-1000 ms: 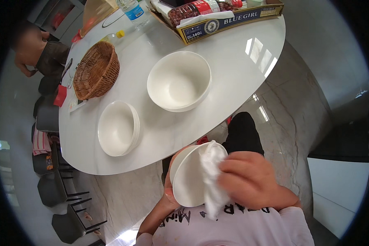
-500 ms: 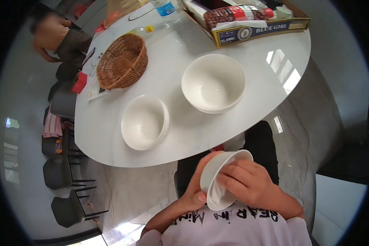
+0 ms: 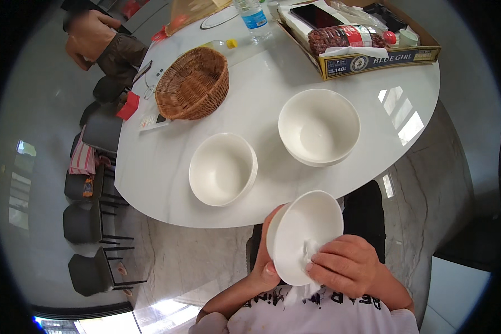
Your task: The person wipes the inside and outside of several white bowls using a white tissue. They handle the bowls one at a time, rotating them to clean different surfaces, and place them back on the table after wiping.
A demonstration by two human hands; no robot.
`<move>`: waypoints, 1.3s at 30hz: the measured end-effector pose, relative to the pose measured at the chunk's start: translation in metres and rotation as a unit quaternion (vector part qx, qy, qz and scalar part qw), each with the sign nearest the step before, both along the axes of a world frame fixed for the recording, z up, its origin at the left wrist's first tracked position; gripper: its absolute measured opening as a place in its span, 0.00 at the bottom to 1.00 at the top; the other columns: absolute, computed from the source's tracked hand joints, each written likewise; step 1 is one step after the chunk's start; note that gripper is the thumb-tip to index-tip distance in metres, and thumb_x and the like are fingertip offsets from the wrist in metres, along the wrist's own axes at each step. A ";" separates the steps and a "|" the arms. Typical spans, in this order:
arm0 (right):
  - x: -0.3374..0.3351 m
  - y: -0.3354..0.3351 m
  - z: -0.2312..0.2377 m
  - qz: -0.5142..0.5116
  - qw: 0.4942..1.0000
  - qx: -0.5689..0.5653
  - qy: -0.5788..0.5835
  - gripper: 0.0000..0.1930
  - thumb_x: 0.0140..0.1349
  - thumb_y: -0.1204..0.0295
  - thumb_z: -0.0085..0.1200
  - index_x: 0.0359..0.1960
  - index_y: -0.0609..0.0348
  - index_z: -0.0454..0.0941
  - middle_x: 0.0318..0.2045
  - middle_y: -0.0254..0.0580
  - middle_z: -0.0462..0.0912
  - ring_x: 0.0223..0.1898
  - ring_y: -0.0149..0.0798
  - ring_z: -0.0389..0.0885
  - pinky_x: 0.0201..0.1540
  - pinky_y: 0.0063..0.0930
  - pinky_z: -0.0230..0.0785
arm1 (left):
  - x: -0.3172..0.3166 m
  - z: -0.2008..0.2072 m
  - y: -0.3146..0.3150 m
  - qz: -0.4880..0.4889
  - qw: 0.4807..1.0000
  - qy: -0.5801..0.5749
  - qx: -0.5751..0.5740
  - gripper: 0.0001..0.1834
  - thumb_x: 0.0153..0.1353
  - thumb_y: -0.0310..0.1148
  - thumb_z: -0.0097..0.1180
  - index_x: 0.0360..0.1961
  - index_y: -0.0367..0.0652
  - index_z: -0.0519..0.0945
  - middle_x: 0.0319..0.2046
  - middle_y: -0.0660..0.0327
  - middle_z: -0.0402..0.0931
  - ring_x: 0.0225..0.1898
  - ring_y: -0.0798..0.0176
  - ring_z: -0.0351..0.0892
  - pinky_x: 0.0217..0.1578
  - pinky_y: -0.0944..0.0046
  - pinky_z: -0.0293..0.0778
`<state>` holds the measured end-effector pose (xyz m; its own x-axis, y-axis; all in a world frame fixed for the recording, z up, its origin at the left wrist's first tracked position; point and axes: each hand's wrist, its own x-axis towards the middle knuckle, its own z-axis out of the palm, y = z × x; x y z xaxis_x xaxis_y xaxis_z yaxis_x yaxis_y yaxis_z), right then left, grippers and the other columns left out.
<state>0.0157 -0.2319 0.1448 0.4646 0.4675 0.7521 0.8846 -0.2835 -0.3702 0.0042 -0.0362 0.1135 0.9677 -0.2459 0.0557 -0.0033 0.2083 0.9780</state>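
Head view, white bowl [image 3: 308, 228], tilted in left grip [image 3: 262, 265]

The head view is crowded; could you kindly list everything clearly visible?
Table: one, white, centre
Held bowl: one, white, lower centre
Wipe: one, white, against held bowl
Table bowls: at least two, white, centre
Basket: one, brown, beyond bowls
Water bottle: one, clear, far edge
Yellow-capped bottle: one, clear, behind basket
Carton: one, blue, upper right
Phone: one, black, in carton
Red-capped bottle: one, dark red, in carton
Box: one, red, left edge
Chairs: several, grey, left
Striped cloth: one, pink, on chair
Other person: one, upper left
Left hand: one, cupping held bowl
Right hand: one, on wipe
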 end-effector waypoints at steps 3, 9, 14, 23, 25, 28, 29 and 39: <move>0.001 0.000 0.006 -0.008 1.000 -0.003 -0.006 0.13 0.45 0.72 0.58 0.35 0.59 0.82 0.32 0.37 0.80 0.34 0.37 0.80 0.36 0.29 0.74 | -0.003 0.011 0.005 0.010 0.999 0.051 0.014 0.64 0.48 0.76 0.52 0.69 0.37 0.43 0.65 0.52 0.54 0.62 0.58 0.62 0.59 0.55 0.63; 0.002 -0.016 0.012 -0.022 0.997 -0.069 0.036 0.12 0.44 0.71 0.59 0.33 0.57 0.82 0.30 0.34 0.79 0.33 0.36 0.79 0.38 0.29 0.73 | 0.009 0.039 0.041 0.075 0.835 -0.397 0.373 0.41 0.54 0.58 0.61 0.60 0.39 0.67 0.52 0.49 0.71 0.29 0.64 0.76 0.30 0.69 0.74; -0.003 -0.021 0.016 0.003 0.995 -0.076 0.064 0.11 0.44 0.70 0.59 0.32 0.57 0.82 0.30 0.34 0.79 0.33 0.36 0.79 0.39 0.29 0.72 | 0.001 0.063 0.020 -0.051 0.746 -0.468 0.470 0.20 0.50 0.44 0.67 0.40 0.43 0.82 0.38 0.64 0.78 0.24 0.69 0.73 0.22 0.73 0.68; -0.013 -0.034 0.017 -0.055 0.963 0.232 0.128 0.07 0.50 0.71 0.63 0.31 0.56 0.83 0.30 0.37 0.82 0.31 0.39 0.81 0.32 0.29 0.72 | 0.000 0.060 0.038 0.043 0.845 -0.441 0.300 0.14 0.54 0.44 0.65 0.34 0.45 0.83 0.29 0.63 0.80 0.20 0.66 0.75 0.19 0.68 0.69; -0.005 -0.039 0.002 -0.149 0.947 0.229 0.168 0.09 0.42 0.80 0.60 0.29 0.60 0.82 0.29 0.39 0.82 0.29 0.39 0.80 0.32 0.28 0.71 | -0.003 0.067 0.047 0.137 0.837 -0.438 0.299 0.16 0.58 0.47 0.61 0.31 0.43 0.83 0.26 0.62 0.80 0.21 0.66 0.76 0.18 0.67 0.69; 0.001 -0.035 -0.035 -0.164 0.917 0.238 0.275 0.13 0.38 0.84 0.54 0.29 0.63 0.81 0.29 0.41 0.82 0.31 0.39 0.80 0.35 0.27 0.71 | 0.012 0.069 0.051 0.372 0.736 -0.461 0.327 0.18 0.64 0.45 0.56 0.27 0.40 0.81 0.27 0.58 0.79 0.24 0.66 0.77 0.19 0.67 0.70; 0.000 -0.033 -0.048 -0.155 0.905 0.243 0.314 0.14 0.37 0.85 0.52 0.30 0.64 0.80 0.29 0.42 0.82 0.32 0.39 0.80 0.35 0.27 0.71 | 0.019 0.070 0.052 0.380 0.754 -0.429 0.320 0.17 0.64 0.43 0.56 0.28 0.39 0.81 0.29 0.58 0.79 0.26 0.65 0.77 0.21 0.68 0.70; -0.005 -0.022 -0.079 -0.136 0.894 0.162 0.394 0.10 0.40 0.82 0.56 0.28 0.63 0.82 0.29 0.40 0.83 0.32 0.36 0.80 0.36 0.25 0.71 | 0.047 0.056 0.079 0.318 0.805 -0.300 0.401 0.12 0.67 0.34 0.53 0.44 0.38 0.81 0.38 0.59 0.77 0.22 0.78 0.64 0.20 0.76 0.58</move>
<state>0.0111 -0.2538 0.0658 0.9735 0.0733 0.2164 0.2273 -0.2143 -0.9500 0.0516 0.0425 0.1692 0.7702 0.0988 0.6301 -0.3823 -0.7193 0.5801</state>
